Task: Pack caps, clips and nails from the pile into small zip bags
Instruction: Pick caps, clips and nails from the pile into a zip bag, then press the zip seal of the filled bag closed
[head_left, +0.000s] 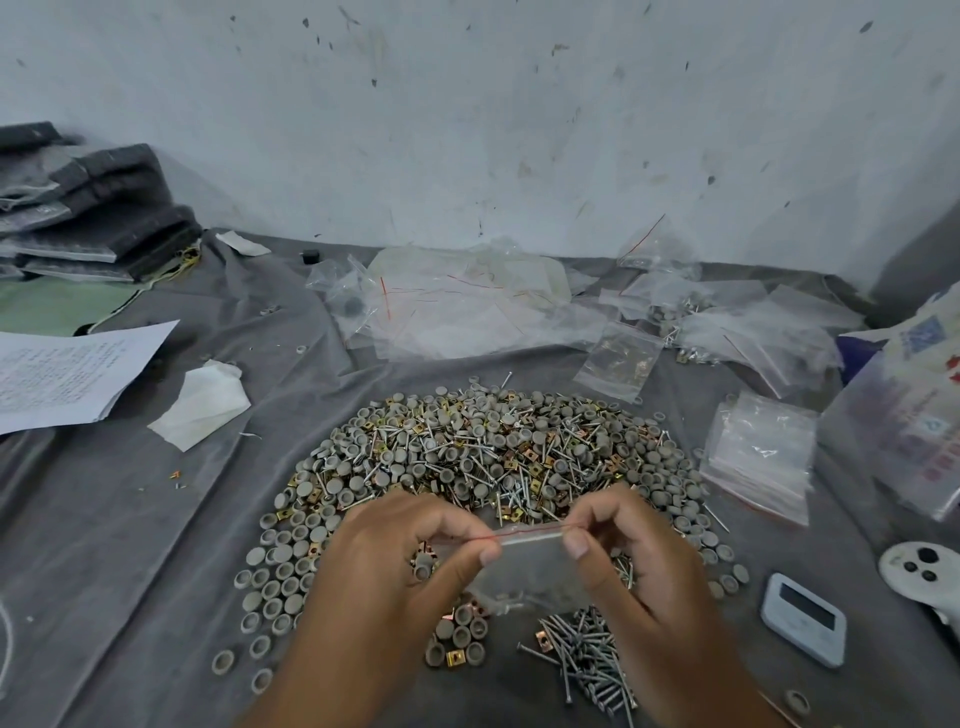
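A wide pile (483, 457) of grey round caps, brass square clips and silver nails lies on the grey cloth in front of me. Just above its near edge, both hands hold a small clear zip bag (535, 569) with a red line along its top. My left hand (395, 566) pinches the bag's left top corner between thumb and fingers. At the right top corner, my right hand (634, 561) pinches the zip strip. The bag looks partly filled; its contents are blurred. A separate heap of nails (587, 660) sits below my right hand.
A stack of empty zip bags (758, 457) lies right of the pile, with filled and loose bags (618, 358) behind it. A white timer (802, 621) and a white controller (919, 571) sit at the right. Papers (67, 374) and a tissue (208, 402) lie left.
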